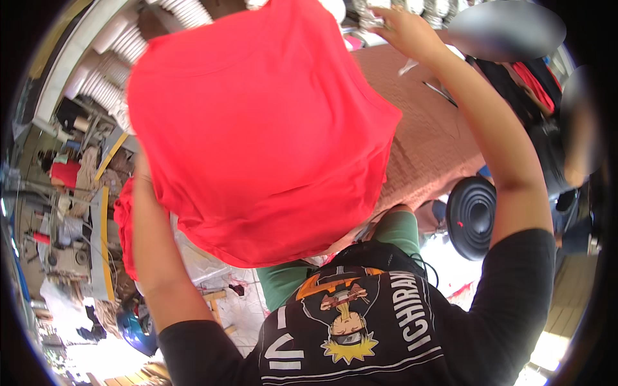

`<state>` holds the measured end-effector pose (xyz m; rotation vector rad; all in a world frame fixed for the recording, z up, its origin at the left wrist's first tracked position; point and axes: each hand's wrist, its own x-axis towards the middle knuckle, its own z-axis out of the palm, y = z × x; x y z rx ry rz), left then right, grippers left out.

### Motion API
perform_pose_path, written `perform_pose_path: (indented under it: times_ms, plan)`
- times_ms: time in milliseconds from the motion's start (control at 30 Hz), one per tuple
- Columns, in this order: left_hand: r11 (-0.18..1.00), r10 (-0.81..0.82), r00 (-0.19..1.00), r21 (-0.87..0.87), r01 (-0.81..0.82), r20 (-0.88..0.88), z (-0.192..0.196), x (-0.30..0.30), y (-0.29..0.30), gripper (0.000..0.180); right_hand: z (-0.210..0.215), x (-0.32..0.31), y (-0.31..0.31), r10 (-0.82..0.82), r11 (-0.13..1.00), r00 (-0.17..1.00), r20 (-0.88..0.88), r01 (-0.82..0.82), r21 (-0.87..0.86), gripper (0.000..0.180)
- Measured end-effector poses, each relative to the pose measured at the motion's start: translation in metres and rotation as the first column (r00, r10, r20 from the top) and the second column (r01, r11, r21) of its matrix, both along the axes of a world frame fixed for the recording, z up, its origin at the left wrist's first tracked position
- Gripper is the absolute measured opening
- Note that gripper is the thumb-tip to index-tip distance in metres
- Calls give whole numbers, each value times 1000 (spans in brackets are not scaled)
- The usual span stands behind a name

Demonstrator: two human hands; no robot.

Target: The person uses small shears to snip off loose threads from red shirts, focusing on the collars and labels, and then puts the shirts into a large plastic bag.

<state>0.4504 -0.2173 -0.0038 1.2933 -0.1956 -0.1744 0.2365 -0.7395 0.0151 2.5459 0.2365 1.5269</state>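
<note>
A bright red garment, which looks like a T-shirt, spreads wide in front of me, hanging over the table's near edge. My left forearm reaches up to the garment's left side. The fingers of that hand are hidden behind the cloth, so their grip cannot be told. Beyond the garment's upper right, my right hand is stretched out over the far side of the table, apart from the cloth. Its fingers are spread and slightly bent, with nothing visible in them.
A brownish-pink cloth covers the table; a thin dark tool lies on it. White ribbed stacks line the far side. A round black stool seat stands at right. Sewing machines and another person in red are at left.
</note>
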Motion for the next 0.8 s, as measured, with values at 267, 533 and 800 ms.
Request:
perform_pose_path:
  times_ms: [267,533,800]
  plan:
    - [991,28,973,134,2,-228,-132,-112,9,53,-121,-84,20,561,264,683,-467,388,883,30]
    - [889,-34,980,442,120,-197,-150,-135,51,39,-155,-72,57,677,133,522,-519,608,783,31]
    - [975,113,994,195,-111,2,-125,-131,58,36,-169,-66,80,553,-15,762,-336,412,911,20]
